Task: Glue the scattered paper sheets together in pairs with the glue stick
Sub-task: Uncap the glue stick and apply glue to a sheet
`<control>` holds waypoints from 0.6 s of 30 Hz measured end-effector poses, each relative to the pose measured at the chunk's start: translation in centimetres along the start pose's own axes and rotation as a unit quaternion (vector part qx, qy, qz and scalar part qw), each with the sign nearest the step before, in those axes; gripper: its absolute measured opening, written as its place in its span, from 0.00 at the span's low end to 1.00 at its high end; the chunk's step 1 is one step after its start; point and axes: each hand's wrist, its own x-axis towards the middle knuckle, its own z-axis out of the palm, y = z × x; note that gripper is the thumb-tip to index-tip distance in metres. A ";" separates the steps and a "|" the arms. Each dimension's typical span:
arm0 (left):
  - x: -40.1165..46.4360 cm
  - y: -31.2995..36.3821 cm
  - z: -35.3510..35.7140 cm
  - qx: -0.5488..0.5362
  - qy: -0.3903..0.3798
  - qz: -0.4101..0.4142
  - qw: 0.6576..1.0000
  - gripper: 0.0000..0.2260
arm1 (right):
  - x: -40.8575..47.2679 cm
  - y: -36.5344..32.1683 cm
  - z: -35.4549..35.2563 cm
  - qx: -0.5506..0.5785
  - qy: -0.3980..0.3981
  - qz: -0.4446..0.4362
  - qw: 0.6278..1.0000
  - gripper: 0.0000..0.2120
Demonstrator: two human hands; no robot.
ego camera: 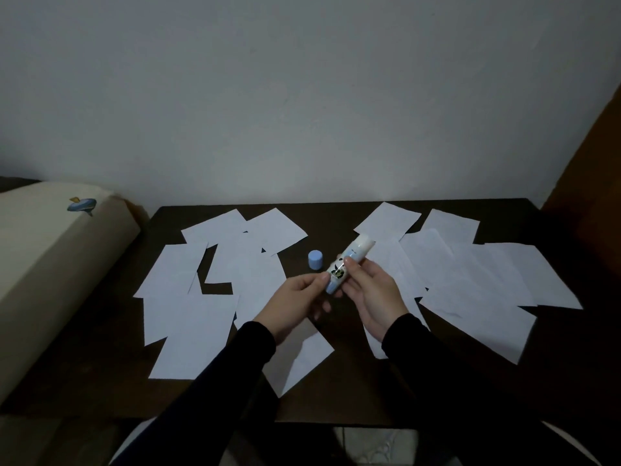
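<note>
Paper sheets, white and rectangular, lay scattered over the dark brown wooden table (336,408) that I was looking down at, in two loose overlapping groups: a left group (188,307) and a right group (477,290), with one more sheet (302,361) near the front edge under my wrists. Pale grey wall (302,95) rose behind the table. Cream cushioned furniture with a small blue print (50,264) stood against the table's left side.

Both my arms, in black sleeves (218,381), reached in over the table's middle. My right hand (373,297) gripped the glue stick, a white tube with a black-and-green label and light blue base (346,264), fingers curled round the barrel, thumb on top. The stick was held above the table between the two paper groups, tilted, uncapped white end pointing away and to the right. My left hand (295,304) pinched the blue base end between thumb and fingertips.

Small light blue cylindrical cap (315,260) stood upright on bare table just left of the stick, apart from it.
</note>
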 end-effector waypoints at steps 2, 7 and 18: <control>-0.3 0.2 -0.2 -0.050 -0.019 -0.027 0.998 0.17 | -0.2 0.3 0.0 0.009 0.000 0.013 1.000 0.16; 0.1 -0.5 -0.3 -0.048 0.034 -0.003 0.998 0.11 | 0.5 0.6 -0.2 -0.004 0.009 0.016 1.000 0.13; 1.2 -0.3 0.4 -0.089 0.008 -0.044 0.995 0.17 | 1.9 0.5 -0.8 -0.001 0.037 -0.020 0.999 0.08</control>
